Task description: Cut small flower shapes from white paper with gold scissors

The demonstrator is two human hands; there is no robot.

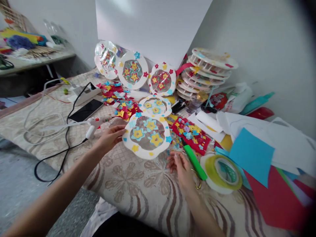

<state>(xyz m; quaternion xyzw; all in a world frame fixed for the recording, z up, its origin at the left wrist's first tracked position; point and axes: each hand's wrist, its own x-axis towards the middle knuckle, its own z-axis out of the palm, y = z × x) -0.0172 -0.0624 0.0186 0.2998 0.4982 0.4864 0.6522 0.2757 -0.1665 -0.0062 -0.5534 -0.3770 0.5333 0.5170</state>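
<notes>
My left hand (116, 134) pinches the left edge of a white scalloped paper frame (145, 153), with a clear window and yellow and blue flowers on it. The frame is tilted, its far edge overlapping a smaller flower-decorated frame (140, 104). To the right, my right hand (180, 164) hovers just above the cloth with its fingers loosely bent and nothing in them. Beside it lies a green box cutter (195, 162). A hot glue gun (92, 127) rests left of my left hand. Red, yellow and blue paper cut-outs (125, 110) are heaped behind.
Three decorated frames lean against a white board (153, 26). A stack of round white pieces (202, 74) stands at the back right. Tape rolls (222, 172) and coloured paper sheets (251, 154) lie at right. A phone (86, 110) and a black cable (67, 144) are at left.
</notes>
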